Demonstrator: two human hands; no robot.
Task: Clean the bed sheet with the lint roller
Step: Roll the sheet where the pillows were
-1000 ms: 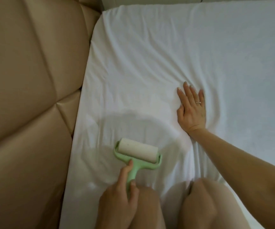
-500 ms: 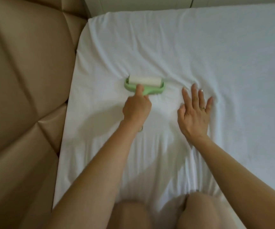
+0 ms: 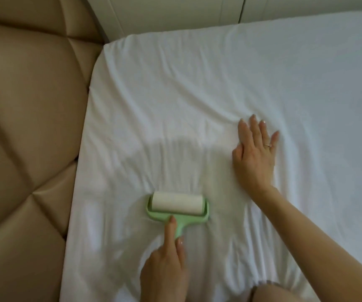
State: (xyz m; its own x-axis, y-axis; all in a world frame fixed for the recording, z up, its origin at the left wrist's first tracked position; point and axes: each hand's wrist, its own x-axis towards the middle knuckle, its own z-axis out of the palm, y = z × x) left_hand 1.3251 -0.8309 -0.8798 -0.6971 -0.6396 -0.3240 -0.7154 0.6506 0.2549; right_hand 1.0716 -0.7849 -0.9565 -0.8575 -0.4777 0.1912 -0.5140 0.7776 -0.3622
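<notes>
white bed sheet (image 3: 197,83) covers most of the view, stretched over a mattress and creased in long soft folds that run toward 6 o'clock. a padded tan headboard (image 3: 23,127) with diamond stitching fills the 9 o'clock side and touches the edge of the sheet. pale white panels (image 3: 164,14) stand behind the bed at 12 o'clock.

the lint roller (image 3: 176,205) lies on the sheet at about 6 o'clock from the middle of the view, its white roll crosswise in a mint-green frame and its handle pointing back toward the person. the left hand (image 3: 164,271) grips that handle from below, fingers curled round it, with the index finger laid straight along the handle so its tip reaches the frame. the sheet bunches into small wrinkles just around the roller.

the right hand (image 3: 254,158) rests flat on the sheet at 3 o'clock, palm down, fingers straight and slightly spread, holding nothing; a ring (image 3: 267,145) shows on one finger. it is well apart from the roller. a bare knee (image 3: 284,293) shows at the 5 o'clock edge.
</notes>
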